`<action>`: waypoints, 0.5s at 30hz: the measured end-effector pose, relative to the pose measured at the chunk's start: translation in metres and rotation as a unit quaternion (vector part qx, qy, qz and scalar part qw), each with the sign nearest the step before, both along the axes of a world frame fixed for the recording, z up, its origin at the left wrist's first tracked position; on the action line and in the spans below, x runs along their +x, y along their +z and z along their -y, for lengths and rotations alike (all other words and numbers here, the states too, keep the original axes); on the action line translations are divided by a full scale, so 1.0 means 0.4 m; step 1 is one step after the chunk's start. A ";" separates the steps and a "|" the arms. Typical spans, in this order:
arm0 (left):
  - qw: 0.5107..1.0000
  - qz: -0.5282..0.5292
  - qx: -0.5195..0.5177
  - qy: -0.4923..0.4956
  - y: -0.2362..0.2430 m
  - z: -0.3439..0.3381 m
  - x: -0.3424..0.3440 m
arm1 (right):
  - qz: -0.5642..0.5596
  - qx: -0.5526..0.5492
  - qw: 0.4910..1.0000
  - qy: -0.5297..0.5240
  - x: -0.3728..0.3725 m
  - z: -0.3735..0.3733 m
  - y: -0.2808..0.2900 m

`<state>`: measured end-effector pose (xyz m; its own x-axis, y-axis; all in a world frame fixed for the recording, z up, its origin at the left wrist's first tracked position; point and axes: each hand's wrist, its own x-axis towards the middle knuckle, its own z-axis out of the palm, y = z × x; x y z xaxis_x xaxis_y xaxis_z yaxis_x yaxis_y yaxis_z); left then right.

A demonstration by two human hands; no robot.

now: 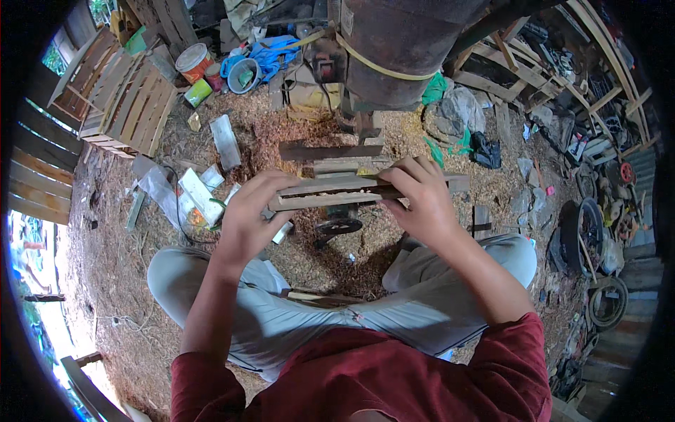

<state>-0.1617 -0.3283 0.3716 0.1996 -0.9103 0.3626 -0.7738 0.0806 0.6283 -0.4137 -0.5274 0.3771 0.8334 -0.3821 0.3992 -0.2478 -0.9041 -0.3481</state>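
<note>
Both hands are in front of me, over a low machine with a dark round wheel (339,226). My left hand (247,207) is closed round the left end of a narrow wooden board (323,201). Near the board's right part, my right hand (420,191) grips it from above, fingers bent over the far edge and thumb on the near side. A dark gap with pale, rough chips runs along the board. Whether it is one grooved piece or two stacked slats, I cannot tell. Wood also sticks out past my right hand. Beyond lies a dark flat bar (330,150).
Wood shavings (281,119) cover the ground. A large rusty drum (401,56) stands ahead. Slatted crates (130,105), a blue bucket (245,76) and pale blocks (201,197) are on the left. To the right are a black tub (582,235) and a coiled hose (607,304).
</note>
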 end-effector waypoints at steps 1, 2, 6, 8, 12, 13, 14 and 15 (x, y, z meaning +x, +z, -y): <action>1.000 -0.013 -0.014 -0.001 0.000 -0.001 -0.008 | 0.002 -0.002 1.000 -0.004 -0.003 0.001 -0.005; 1.000 -0.017 -0.012 -0.002 0.003 0.000 -0.013 | -0.001 0.000 1.000 -0.005 -0.007 0.002 -0.008; 1.000 -0.016 -0.010 0.013 -0.003 0.001 -0.019 | 0.008 0.014 1.000 0.002 -0.018 -0.001 -0.019; 1.000 -0.018 -0.014 0.006 -0.009 0.000 -0.021 | 0.007 0.015 1.000 0.002 -0.022 -0.002 -0.021; 1.000 -0.021 0.003 0.007 -0.012 0.003 -0.032 | -0.010 0.025 1.000 -0.003 -0.035 0.002 -0.022; 1.000 -0.020 0.007 0.004 -0.013 0.005 -0.035 | -0.005 0.021 1.000 -0.002 -0.038 0.004 -0.025; 1.000 -0.021 0.007 0.001 -0.014 0.007 -0.038 | -0.006 0.021 1.000 -0.005 -0.041 0.004 -0.025; 1.000 -0.019 0.000 0.001 -0.017 0.009 -0.040 | -0.004 0.020 1.000 -0.004 -0.044 0.004 -0.024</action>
